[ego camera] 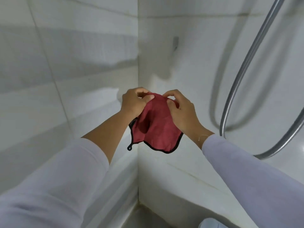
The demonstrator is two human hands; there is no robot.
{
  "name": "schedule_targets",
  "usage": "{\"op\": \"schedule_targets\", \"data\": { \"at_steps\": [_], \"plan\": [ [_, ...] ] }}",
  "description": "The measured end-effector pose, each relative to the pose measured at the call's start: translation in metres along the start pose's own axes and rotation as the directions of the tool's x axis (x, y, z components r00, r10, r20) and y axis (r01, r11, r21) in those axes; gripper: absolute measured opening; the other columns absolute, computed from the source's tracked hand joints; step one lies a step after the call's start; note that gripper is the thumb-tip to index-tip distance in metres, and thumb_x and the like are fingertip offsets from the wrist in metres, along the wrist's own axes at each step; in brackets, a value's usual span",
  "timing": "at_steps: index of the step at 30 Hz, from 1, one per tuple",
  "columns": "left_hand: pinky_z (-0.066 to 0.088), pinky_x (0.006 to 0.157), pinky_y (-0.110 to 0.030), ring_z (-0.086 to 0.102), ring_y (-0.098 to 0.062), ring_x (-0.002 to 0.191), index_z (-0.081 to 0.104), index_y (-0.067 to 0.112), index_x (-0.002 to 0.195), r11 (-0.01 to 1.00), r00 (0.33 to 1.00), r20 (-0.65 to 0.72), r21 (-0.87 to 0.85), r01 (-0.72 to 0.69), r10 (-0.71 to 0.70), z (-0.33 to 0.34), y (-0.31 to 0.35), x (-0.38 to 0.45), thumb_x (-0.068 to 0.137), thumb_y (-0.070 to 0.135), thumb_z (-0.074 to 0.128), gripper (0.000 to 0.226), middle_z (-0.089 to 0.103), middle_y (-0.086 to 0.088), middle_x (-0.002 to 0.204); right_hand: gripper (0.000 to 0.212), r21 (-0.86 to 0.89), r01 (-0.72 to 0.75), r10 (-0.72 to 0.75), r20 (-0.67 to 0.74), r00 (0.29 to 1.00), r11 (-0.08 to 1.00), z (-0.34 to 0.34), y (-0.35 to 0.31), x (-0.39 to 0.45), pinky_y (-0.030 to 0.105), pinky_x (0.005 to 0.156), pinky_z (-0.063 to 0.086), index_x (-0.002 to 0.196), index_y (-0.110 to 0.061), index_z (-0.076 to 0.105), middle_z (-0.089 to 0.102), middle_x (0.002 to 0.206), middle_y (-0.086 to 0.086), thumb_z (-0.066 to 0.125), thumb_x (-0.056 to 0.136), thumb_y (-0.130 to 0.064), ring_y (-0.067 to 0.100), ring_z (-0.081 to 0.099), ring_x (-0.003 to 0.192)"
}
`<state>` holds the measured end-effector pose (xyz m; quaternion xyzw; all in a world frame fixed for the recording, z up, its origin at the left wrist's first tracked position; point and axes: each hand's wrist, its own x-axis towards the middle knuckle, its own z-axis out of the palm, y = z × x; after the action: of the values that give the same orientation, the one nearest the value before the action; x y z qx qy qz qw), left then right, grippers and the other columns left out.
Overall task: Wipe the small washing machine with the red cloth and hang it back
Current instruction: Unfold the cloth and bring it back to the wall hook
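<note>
We stood facing the corner of the tiled wall [138, 63]. Right of this corner a metal hose [243, 66] looped down, well apart from our hands. Before the corner we held the red cloth [156, 127] at its top edge, left hand [134, 103] and right hand [182, 112] both pinched closed on it, probably to find its small hanging loop [129, 148], which dangled free below. A small hook [175, 43] sat on the wall above, with open room to reach it.
</note>
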<state>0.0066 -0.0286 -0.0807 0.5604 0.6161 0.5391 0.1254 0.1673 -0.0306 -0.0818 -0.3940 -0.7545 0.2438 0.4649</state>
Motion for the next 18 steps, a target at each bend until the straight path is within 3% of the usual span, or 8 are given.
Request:
{"op": "schedule_targets", "data": {
  "at_steps": [5, 9, 12, 18],
  "plan": [
    [0.044, 0.085, -0.018, 0.06, -0.008, 0.085, 0.072, 0.015, 0.096, 0.998, 0.999, -0.017, -0.048, -0.032, 0.031, -0.03, 0.077, 0.057, 0.084, 0.019, 0.068, 0.013, 0.071, 0.002, 0.096, 0.031, -0.07, 0.011, -0.022, -0.154, 0.988, 0.997, -0.04, -0.063, 0.057, 0.012, 0.061, 0.042, 0.09, -0.02, 0.071, 0.064, 0.081, -0.013, 0.042, 0.092, -0.008, 0.003, 0.055, 0.065],
    [0.044, 0.073, -0.016, 0.061, -0.007, 0.08, 0.067, 0.019, 0.098, 0.997, 1.0, 0.006, -0.076, -0.006, 0.007, -0.032, 0.112, 0.098, 0.086, 0.018, 0.066, 0.012, 0.07, 0.0, 0.097, 0.033, -0.176, -0.065, 0.023, -0.233, 0.972, 0.982, -0.061, -0.085, 0.098, 0.029, 0.079, 0.051, 0.092, -0.024, 0.072, 0.072, 0.095, -0.006, 0.042, 0.091, -0.01, 0.016, 0.064, 0.085],
    [0.039, 0.058, -0.013, 0.056, -0.005, 0.063, 0.059, 0.022, 0.089, 0.994, 1.0, 0.014, -0.106, 0.025, -0.024, -0.024, 0.121, 0.121, 0.086, 0.018, 0.066, 0.008, 0.067, -0.002, 0.084, 0.033, -0.29, -0.127, 0.045, -0.275, 0.961, 0.949, -0.064, -0.089, 0.118, 0.029, 0.079, 0.048, 0.097, -0.027, 0.071, 0.073, 0.102, -0.004, 0.041, 0.091, -0.014, 0.021, 0.064, 0.092],
    [0.04, 0.056, -0.005, 0.055, -0.001, 0.059, 0.058, 0.02, 0.078, 0.993, 0.997, 0.053, -0.103, 0.053, -0.047, -0.005, 0.11, 0.14, 0.084, 0.013, 0.067, 0.012, 0.064, 0.004, 0.073, 0.037, -0.447, -0.256, 0.12, -0.311, 0.943, 0.857, -0.053, -0.079, 0.132, 0.03, 0.08, 0.045, 0.111, -0.028, 0.066, 0.071, 0.109, 0.0, 0.037, 0.092, -0.016, 0.027, 0.063, 0.099]
  ]
}}
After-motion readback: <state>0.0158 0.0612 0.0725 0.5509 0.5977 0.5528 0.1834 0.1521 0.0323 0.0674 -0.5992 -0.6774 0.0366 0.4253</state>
